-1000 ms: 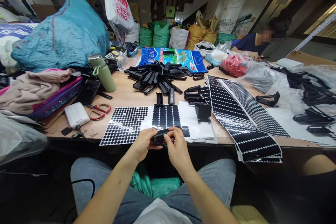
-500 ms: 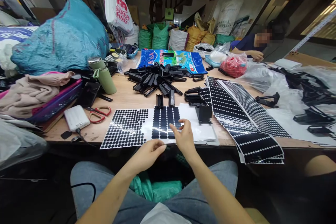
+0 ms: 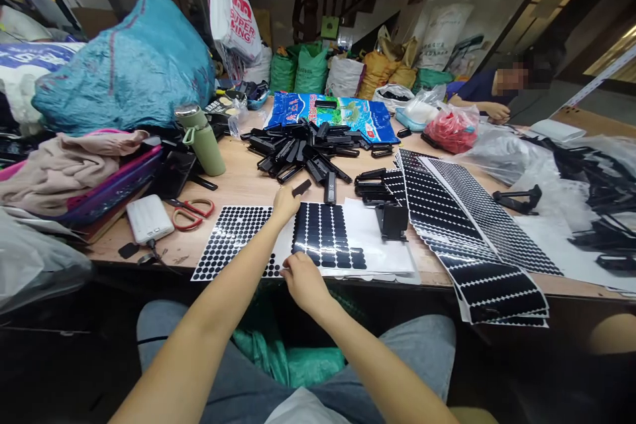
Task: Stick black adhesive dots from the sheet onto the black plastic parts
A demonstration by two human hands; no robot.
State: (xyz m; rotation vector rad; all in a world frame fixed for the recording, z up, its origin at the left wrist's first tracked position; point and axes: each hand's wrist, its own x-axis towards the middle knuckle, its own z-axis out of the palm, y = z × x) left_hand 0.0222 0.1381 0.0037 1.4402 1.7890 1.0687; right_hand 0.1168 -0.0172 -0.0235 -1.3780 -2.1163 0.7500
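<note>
My left hand [image 3: 287, 204] is closed on a slim black plastic piece [image 3: 301, 188], held tilted just above the far edge of a sheet of black oblong stickers [image 3: 320, 232]. Lower down, my right hand [image 3: 305, 281] has thumb and fingers pinched together at the near left corner of that sheet. Whatever lies between those fingertips is too small to make out. A white sheet of round black stickers [image 3: 233, 242] lies to the left, partly under my left forearm. Beyond the hands is a heap of similar black plastic pieces [image 3: 298, 149], with one black piece [image 3: 330, 189] standing nearest.
Red-handled scissors [image 3: 193, 213], a white power bank [image 3: 150, 220] and a green flask [image 3: 203, 142] stand left. To the right are a black block-shaped part [image 3: 394, 221] and long sticker sheets [image 3: 447, 225] overhanging the table edge. A person [image 3: 489, 96] sits at the far right.
My left hand has reached forward and gripped the black piece that stood by the sheet. The right hand has drawn back left, to the sheet's near corner. The view has shifted slightly.
</note>
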